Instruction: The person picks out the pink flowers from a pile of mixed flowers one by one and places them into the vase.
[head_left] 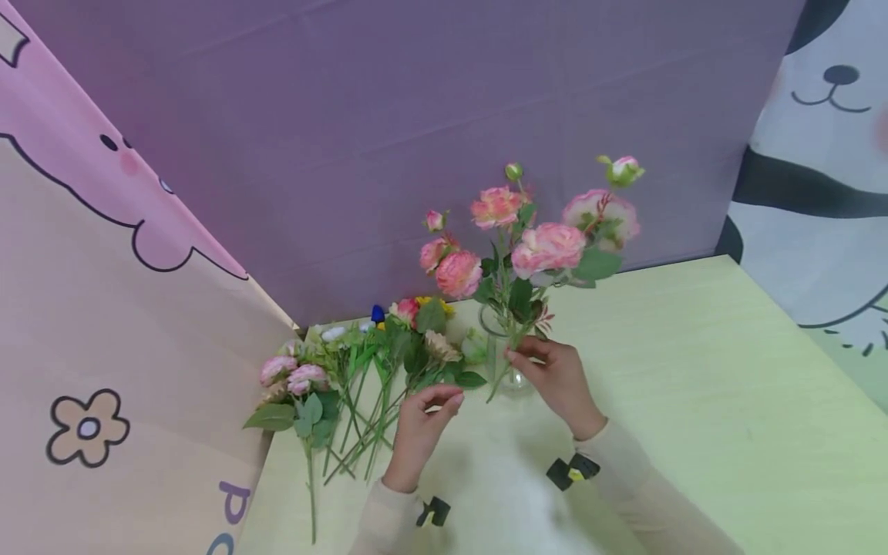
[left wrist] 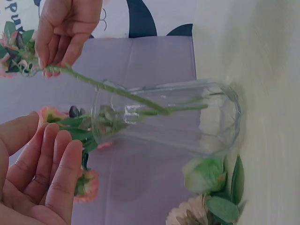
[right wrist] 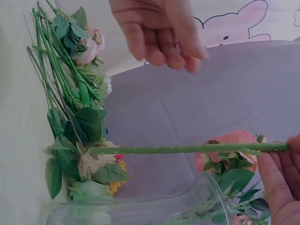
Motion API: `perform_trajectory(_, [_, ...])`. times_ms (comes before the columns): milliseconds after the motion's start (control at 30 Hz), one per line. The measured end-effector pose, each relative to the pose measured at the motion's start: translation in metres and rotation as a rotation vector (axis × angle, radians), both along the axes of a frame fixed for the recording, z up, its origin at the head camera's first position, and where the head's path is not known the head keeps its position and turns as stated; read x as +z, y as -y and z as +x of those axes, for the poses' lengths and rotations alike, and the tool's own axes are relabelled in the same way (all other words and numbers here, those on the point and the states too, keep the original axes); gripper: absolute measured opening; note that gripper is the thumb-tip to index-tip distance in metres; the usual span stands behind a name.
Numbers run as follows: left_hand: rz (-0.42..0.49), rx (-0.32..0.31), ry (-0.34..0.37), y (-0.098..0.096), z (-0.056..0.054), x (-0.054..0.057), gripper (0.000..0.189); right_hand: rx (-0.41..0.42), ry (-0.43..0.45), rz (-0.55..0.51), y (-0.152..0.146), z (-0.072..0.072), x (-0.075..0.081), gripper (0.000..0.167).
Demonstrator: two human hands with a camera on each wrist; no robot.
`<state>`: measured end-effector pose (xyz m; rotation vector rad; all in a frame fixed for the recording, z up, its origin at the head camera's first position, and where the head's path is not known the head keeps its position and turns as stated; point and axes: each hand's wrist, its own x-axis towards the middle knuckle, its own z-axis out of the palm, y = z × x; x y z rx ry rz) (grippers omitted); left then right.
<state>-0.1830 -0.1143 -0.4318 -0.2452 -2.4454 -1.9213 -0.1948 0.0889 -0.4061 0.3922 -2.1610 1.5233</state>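
My right hand (head_left: 557, 379) pinches the green stem (right wrist: 173, 149) of a pink artificial flower between thumb and fingers. The stem's lower end points down, in front of the clear glass vase (left wrist: 183, 126). Another stem with pink blooms (head_left: 458, 274) stands inside the vase, leaning left in the head view. To the left of the vase hovers my left hand (head_left: 418, 432), holding nothing, its fingers loosely bent. In the left wrist view its fingers (left wrist: 65, 176) show near the vase mouth, apart from the glass.
Several artificial flowers lie on the pale table (head_left: 694, 401) left of the vase, among them a pink-and-white one (head_left: 307, 378), a beige one (head_left: 441, 347) and a red one (head_left: 405, 311). A purple backdrop (head_left: 388, 139) stands behind, and printed panels flank both sides.
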Motion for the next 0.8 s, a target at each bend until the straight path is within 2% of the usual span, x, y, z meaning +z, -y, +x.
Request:
perform_trajectory(67, [-0.008, 0.018, -0.008, 0.004, 0.000, -0.002, 0.012, 0.004, 0.005, -0.016, -0.004, -0.002, 0.000, 0.004])
perform_trajectory(200, [-0.020, 0.050, -0.028, 0.018, -0.008, -0.023, 0.015, 0.024, -0.002, -0.058, -0.012, -0.013, -0.011, 0.007])
perform_trajectory(267, [-0.025, 0.064, -0.038, 0.026, -0.011, -0.035, 0.016, 0.034, 0.007, -0.076, -0.013, -0.016, -0.012, 0.008])
perform_trajectory(300, [-0.027, 0.072, -0.040, 0.030, -0.013, -0.040, 0.017, 0.043, 0.001, -0.083, -0.014, -0.014, -0.008, 0.008])
perform_trajectory(433, [-0.010, 0.100, -0.030, 0.040, -0.013, -0.044, 0.016, 0.050, -0.002, -0.097, -0.013, -0.012, 0.005, 0.007])
perform_trajectory(533, [0.004, 0.109, 0.004, 0.044, -0.013, -0.044, 0.017, 0.055, 0.009, -0.133, -0.018, -0.020, 0.002, 0.008])
perform_trajectory(667, [-0.028, 0.089, 0.058, 0.049, -0.014, -0.040, 0.019, 0.062, 0.026, -0.175, -0.025, -0.030, -0.004, 0.010])
perform_trajectory(800, [-0.093, 0.078, 0.053, 0.058, -0.018, -0.044, 0.022, 0.059, 0.004, -0.202, -0.030, -0.035, 0.000, 0.011])
